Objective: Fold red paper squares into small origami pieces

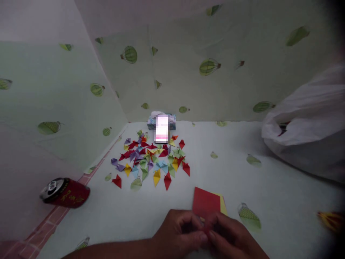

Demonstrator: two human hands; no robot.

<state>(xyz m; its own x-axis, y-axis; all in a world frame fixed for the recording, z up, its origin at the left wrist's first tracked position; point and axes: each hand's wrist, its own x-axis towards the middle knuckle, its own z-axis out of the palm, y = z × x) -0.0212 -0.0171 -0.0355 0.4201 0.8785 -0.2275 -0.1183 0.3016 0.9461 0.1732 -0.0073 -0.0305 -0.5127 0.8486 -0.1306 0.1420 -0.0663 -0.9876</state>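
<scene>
My left hand (180, 228) and my right hand (232, 233) meet at the bottom of the view. Between their pinched fingertips is a small piece of red folded paper (207, 230), mostly hidden by the fingers. Just beyond them lies a stack of square origami paper (206, 199), red on top with yellow showing at its right edge. Farther off, to the left, spreads a loose heap of small folded paper cranes (148, 155) in red, yellow, green, blue and purple.
A lit phone (161, 129) leans against a tissue box (172, 122) by the back wall. On the left a red drink can (71, 192) stands near the pink-tiled edge. A white plastic bag (309, 133) bulges at right. Something yellow and red (330, 220) lies at the right edge.
</scene>
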